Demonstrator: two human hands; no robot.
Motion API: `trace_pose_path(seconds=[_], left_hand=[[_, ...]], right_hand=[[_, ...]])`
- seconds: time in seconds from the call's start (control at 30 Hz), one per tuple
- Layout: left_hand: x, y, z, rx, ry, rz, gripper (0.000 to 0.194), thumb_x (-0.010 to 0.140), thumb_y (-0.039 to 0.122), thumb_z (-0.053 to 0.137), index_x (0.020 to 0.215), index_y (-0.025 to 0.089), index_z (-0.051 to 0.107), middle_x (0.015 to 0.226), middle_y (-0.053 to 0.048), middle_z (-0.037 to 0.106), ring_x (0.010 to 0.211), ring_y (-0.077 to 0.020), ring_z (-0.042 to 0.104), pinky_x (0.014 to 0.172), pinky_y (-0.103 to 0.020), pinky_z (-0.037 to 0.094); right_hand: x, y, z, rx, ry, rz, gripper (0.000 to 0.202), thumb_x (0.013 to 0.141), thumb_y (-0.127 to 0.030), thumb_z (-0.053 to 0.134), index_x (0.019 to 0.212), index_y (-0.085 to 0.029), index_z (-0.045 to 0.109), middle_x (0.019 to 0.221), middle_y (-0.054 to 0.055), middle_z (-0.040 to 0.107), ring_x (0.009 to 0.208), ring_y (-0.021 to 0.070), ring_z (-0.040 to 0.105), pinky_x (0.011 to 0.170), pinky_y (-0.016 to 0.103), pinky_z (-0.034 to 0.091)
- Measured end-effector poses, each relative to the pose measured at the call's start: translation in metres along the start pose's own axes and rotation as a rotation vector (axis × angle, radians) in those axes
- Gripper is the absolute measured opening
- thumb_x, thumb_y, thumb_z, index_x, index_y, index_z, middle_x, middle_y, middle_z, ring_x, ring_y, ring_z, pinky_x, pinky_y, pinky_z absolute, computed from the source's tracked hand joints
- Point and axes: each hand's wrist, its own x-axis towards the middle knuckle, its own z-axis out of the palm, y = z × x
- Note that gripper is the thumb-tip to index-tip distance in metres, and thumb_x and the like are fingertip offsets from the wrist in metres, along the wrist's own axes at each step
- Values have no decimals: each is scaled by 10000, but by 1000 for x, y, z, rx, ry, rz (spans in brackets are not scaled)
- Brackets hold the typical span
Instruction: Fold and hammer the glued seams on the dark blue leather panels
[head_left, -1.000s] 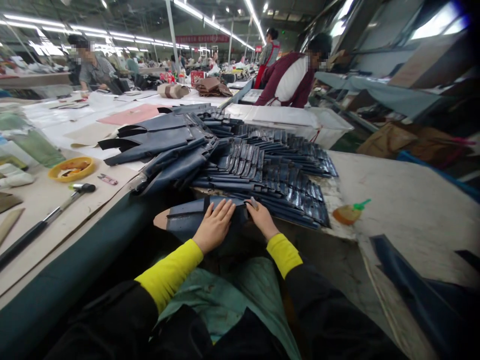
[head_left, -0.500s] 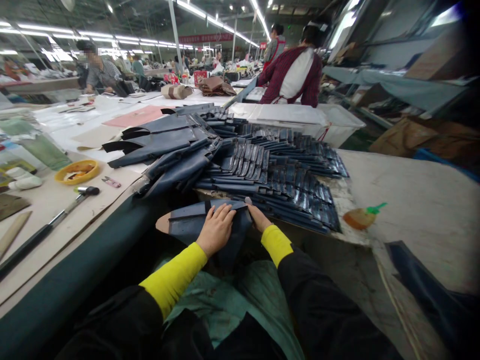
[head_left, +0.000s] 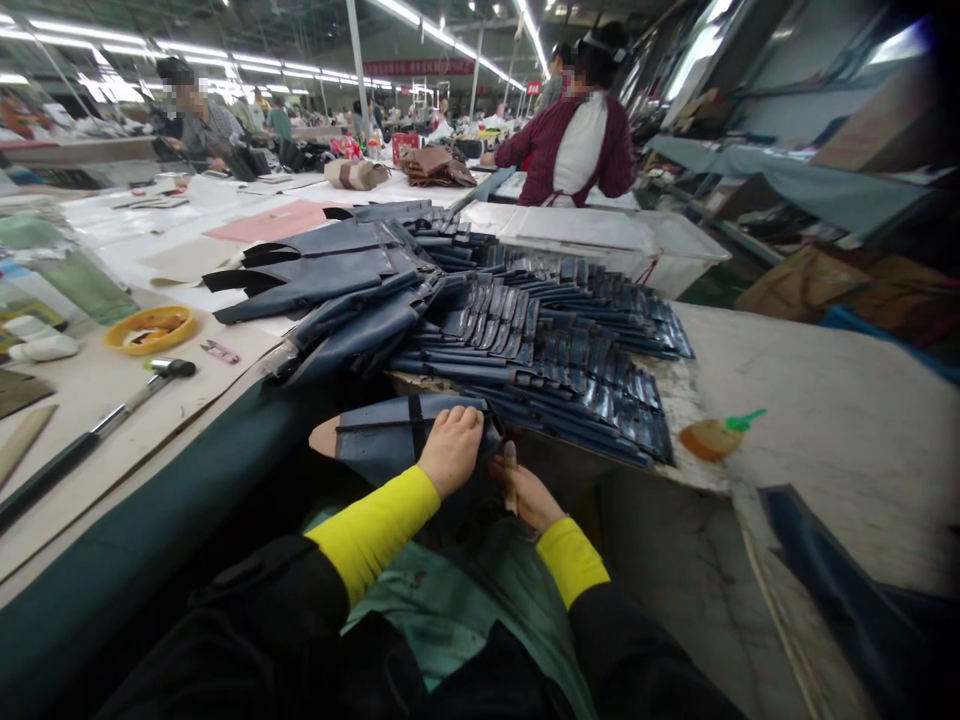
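Over my lap lies a dark blue leather piece [head_left: 382, 425], shaped like part of a boot upper, with a tan tip at its left end and a dark strip across it. My left hand [head_left: 454, 450] is closed on its right end, fingers curled over the upper edge. Just right of and below that end is my right hand [head_left: 531, 492], its fingers closed around a narrow, pale, stick-like tool [head_left: 511, 475] held upright. The tool's exact kind is unclear, and the right fingertips are partly hidden. Beyond both hands, a large pile of similar blue leather pieces [head_left: 487, 320] covers the table edge.
Left on the table are a hammer [head_left: 169, 369], a yellow dish [head_left: 150, 330] and small thread snips [head_left: 220, 352]. An orange-brown bottle with a green nozzle [head_left: 712, 438] lies at right, near another dark piece [head_left: 840, 570]. A co-worker in a dark red checked top [head_left: 577, 140] stands beyond a white bin [head_left: 690, 245].
My left hand has slid right along the leather piece and curled over its end. My right hand has dropped from the upper edge to below it, showing more of the pale tool.
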Motion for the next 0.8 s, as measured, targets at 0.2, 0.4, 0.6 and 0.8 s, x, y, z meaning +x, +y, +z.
trace_pose_path(seconds=[0.2, 0.4, 0.6, 0.8], left_hand=[[6, 1, 7, -56, -17, 33, 334, 875, 170, 409, 1200, 145, 481, 1068, -85, 534, 981, -211, 451, 817, -338, 388], [4, -2, 9, -73, -21, 38, 319, 890, 196, 399, 1198, 167, 481, 1067, -78, 540, 1010, -211, 456, 819, -351, 393], [-2, -10, 7, -121, -33, 47, 271, 895, 190, 387, 1129, 170, 522, 1096, -69, 549, 1028, -199, 462, 853, -338, 409], [-15, -18, 7, -173, -2, 46, 337, 874, 158, 412, 1201, 152, 492, 1147, -80, 553, 1069, -193, 465, 906, -327, 411]], right_hand=[[-18, -14, -30, -246, 83, -85, 475, 820, -568, 431, 1076, -197, 580, 777, 67, 602, 574, 173, 555, 424, 272, 407], [-28, -72, -20, -766, 100, -718, 465, 881, -471, 413, 1230, -191, 538, 1096, 104, 532, 1049, 226, 501, 932, 372, 403], [-36, -94, 10, -1189, 58, -890, 396, 918, -329, 383, 1252, -169, 523, 1097, 108, 525, 985, 229, 492, 901, 368, 417], [-30, -98, 23, -1320, 19, -922, 356, 921, -250, 357, 1189, -171, 576, 1045, 117, 548, 903, 234, 479, 821, 361, 436]])
